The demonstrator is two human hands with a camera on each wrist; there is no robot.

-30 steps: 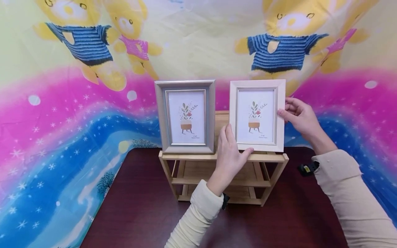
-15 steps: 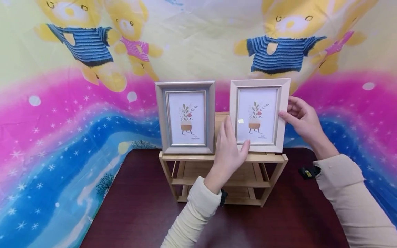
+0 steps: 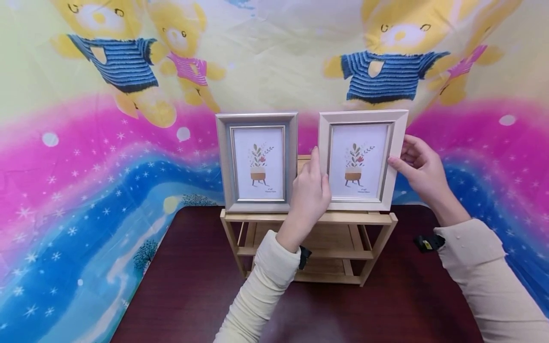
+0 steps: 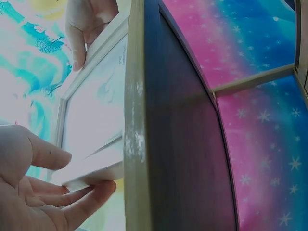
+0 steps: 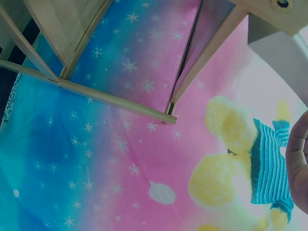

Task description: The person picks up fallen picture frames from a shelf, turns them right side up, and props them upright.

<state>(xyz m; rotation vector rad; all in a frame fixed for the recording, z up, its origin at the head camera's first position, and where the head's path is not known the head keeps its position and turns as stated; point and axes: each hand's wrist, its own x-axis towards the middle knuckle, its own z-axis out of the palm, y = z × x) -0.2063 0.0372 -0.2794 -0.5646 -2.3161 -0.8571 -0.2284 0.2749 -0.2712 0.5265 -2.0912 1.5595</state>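
Observation:
A white picture frame (image 3: 358, 159) with a potted-plant print stands upright on the top of a small wooden rack (image 3: 343, 218). My left hand (image 3: 310, 193) holds its left edge; in the left wrist view the thumb (image 4: 53, 156) lies on the front and the fingers wrap behind. At the opposite edge my right hand (image 3: 422, 171) pinches the frame, thumb in front, with the other fingers partly hidden behind it. A silver-grey picture frame (image 3: 259, 162) with the same print stands to the left, close to my left hand. Only a sliver of my right hand (image 5: 299, 163) shows in the right wrist view.
The rack has lower shelves (image 3: 330, 238) and stands on a dark reddish-brown table (image 3: 193, 286). Behind it hangs a colourful cloth (image 3: 266, 62) printed with bears and snowflakes. A black strap (image 3: 429, 243) hangs by the right cuff.
My left hand has shifted from the white frame's lower left corner up along its left edge, its thumb drawn in. The frame's right side has swung outward with my right hand.

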